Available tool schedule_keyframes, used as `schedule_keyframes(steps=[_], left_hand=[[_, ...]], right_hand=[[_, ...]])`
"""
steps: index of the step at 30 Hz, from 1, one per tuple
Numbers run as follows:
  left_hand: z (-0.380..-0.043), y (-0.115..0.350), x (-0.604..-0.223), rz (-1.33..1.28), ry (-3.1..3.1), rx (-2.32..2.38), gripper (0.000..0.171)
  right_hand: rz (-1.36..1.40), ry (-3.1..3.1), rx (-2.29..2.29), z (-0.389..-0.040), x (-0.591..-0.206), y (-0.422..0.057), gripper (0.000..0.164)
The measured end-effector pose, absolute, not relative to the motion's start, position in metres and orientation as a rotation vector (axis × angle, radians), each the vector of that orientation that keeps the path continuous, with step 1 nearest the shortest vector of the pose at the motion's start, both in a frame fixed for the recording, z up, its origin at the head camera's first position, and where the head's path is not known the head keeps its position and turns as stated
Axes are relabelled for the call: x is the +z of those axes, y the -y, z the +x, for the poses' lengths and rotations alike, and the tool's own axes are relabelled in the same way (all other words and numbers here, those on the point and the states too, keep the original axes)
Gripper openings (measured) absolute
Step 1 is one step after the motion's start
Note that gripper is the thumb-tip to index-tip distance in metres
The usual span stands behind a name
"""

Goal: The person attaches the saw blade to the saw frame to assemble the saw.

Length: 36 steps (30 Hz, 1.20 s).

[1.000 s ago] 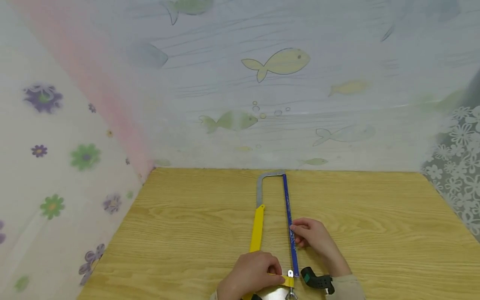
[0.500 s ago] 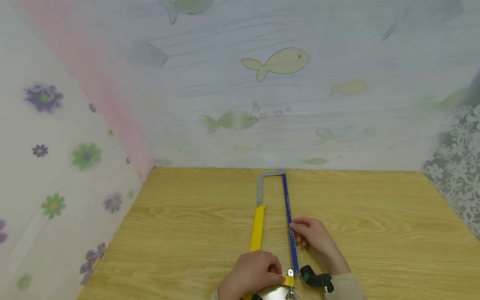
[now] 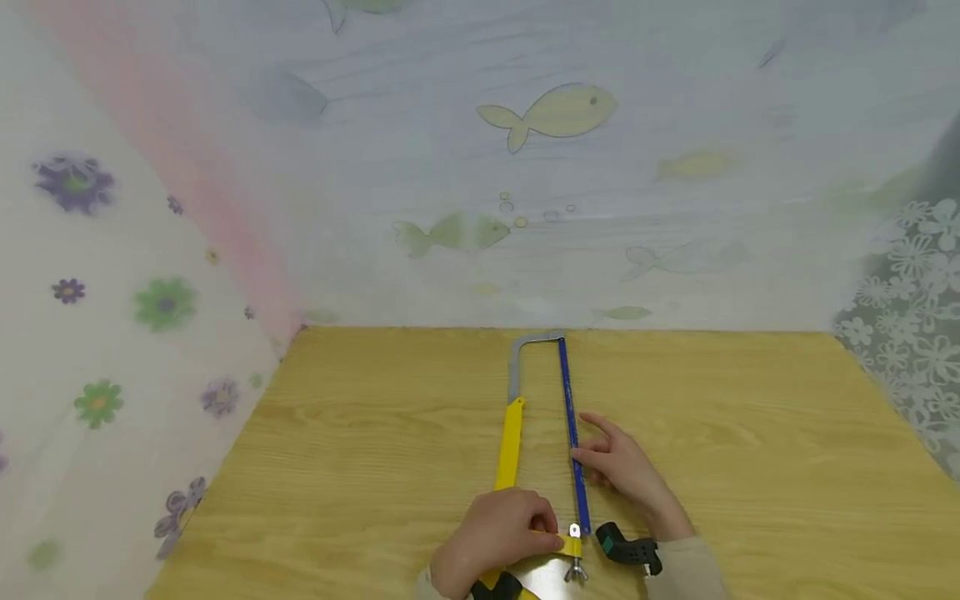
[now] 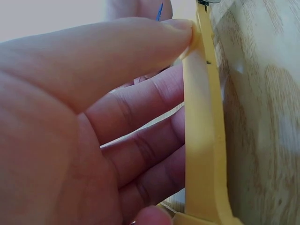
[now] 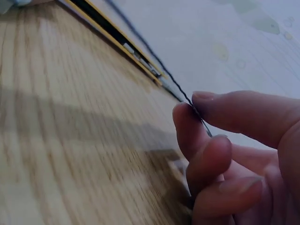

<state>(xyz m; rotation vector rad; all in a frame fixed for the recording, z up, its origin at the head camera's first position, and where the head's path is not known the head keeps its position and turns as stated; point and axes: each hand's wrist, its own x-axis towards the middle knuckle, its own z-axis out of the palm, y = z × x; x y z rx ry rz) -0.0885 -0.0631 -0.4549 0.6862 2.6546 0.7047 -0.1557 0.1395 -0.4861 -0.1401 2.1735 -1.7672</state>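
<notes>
Fingers of R hand (image 3: 630, 475) pinch the blue blade (image 3: 566, 392) btw thumb and fingertips, approx. toward its near part; the other fingers are bent below, as R wrist cam shows. L hand (image 3: 498, 529) grips the yellow near arm of the saw frame (image 3: 510, 446), w/ thumb on one side and fingers on the other. The blade is long, narrow and straight; seen edge-on it is only a thin dark line. Its far end meets the tip of the grey bow (image 3: 514, 367); its near end is just beside the silver pin (image 3: 575, 530), but if it touches the pin, I cannot tell. Below this pin sits a wing nut (image 3: 576, 571). The frame's yellow body is flat from above, but from R wrist cam it looks hollow, dark btw two yellow edges. Whole saw lies lengthwise on the wood-grain table (image 3: 375, 417), approx. mid. Re room: far end is very near the back edge, where the fish-pattern wall (image 3: 450, 275) rises, so little space there; L & R sides have wide table surface, up to the flower-pattern cover (image 3: 97, 350) on L and the grey floral cover (image 3: 911, 333) on R.
</notes>
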Motion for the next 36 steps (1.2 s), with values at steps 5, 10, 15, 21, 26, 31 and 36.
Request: schedule_keyframes(steps=[5,10,15,21,26,31,36], left_hand=[[-0.090,0.062,-0.458,0.697,-2.660,0.702,0.014],[-0.092,0.061,-0.460,0.704,-2.651,0.729,0.014],[-0.092,0.061,-0.459,0.679,-2.643,0.707,0.015],[-0.093,0.061,-0.458,0.683,-2.622,0.725,0.014],[-0.094,0.058,-0.459,0.694,-2.634,0.718,0.014],[-0.093,0.058,-0.458,0.670,-2.638,0.672,0.015],[-0.093,0.057,-0.459,0.660,-2.632,0.672,0.015]], right_hand=[[-0.284,-2.185,-1.692,-0.151,-0.485,-0.144,0.074],[-0.365,-2.286,-1.592,-0.144,-0.483,-0.142,0.064],[-0.416,-2.291,-1.553,-0.137,-0.482,-0.139,0.054],[-0.471,-2.238,-1.549,-0.129,-0.484,-0.141,0.036],[-0.474,-2.224,-1.539,-0.126,-0.483,-0.142,0.025],[-0.463,-2.190,-1.547,-0.122,-0.485,-0.141,0.023],[-0.485,-2.178,-1.525,-0.118,-0.484,-0.141,0.024]])
